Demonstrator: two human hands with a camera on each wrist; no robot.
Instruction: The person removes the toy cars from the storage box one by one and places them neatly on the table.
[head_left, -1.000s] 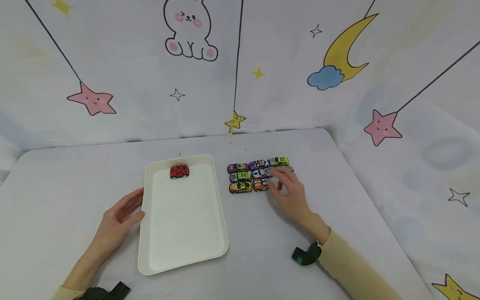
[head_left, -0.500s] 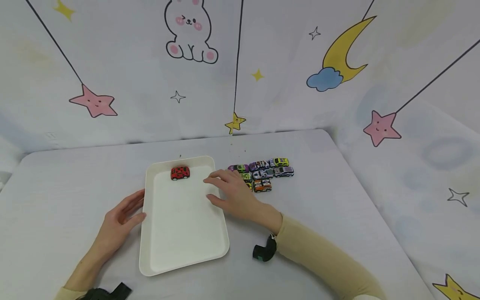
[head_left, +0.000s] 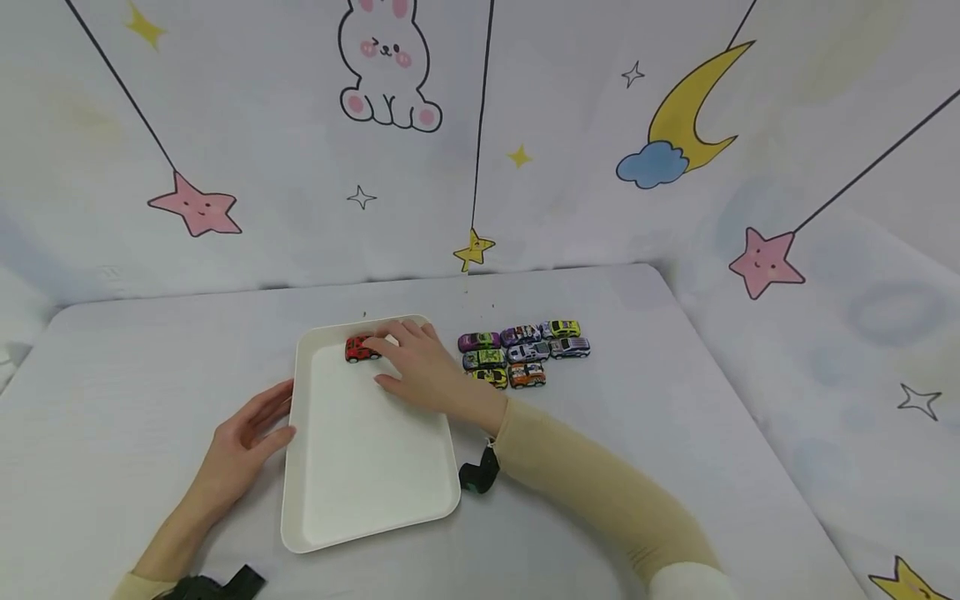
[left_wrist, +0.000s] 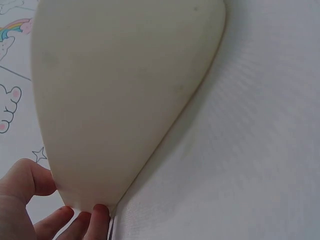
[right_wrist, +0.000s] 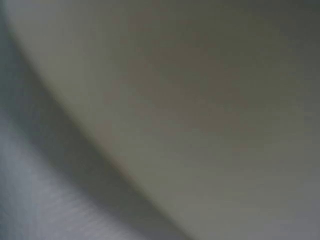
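A white tray (head_left: 367, 467) lies on the table, with a red toy car (head_left: 357, 349) at its far end. My right hand (head_left: 427, 371) is over the tray, fingertips at the right side of the red car and partly covering it. The thumb stands apart, nearer to me, and I see nothing gripped. My left hand (head_left: 238, 446) touches the tray's left side with thumb and fingertips. In the left wrist view, those fingers meet the tray's wall (left_wrist: 120, 100) at one end. The right wrist view is blurred, with just the tray's side (right_wrist: 190, 125) filling it.
Right of the tray, several small toy cars (head_left: 528, 352) stand in close rows on the white-covered table (head_left: 600, 500). My right forearm partly hides the nearest yellow car (head_left: 491, 377). A printed cloth (head_left: 555, 108) hangs behind and to the right.
My right hand has moved left from the rows of toy cars, across the tray's right rim, to the red car. The left hand has stayed at the tray's side.
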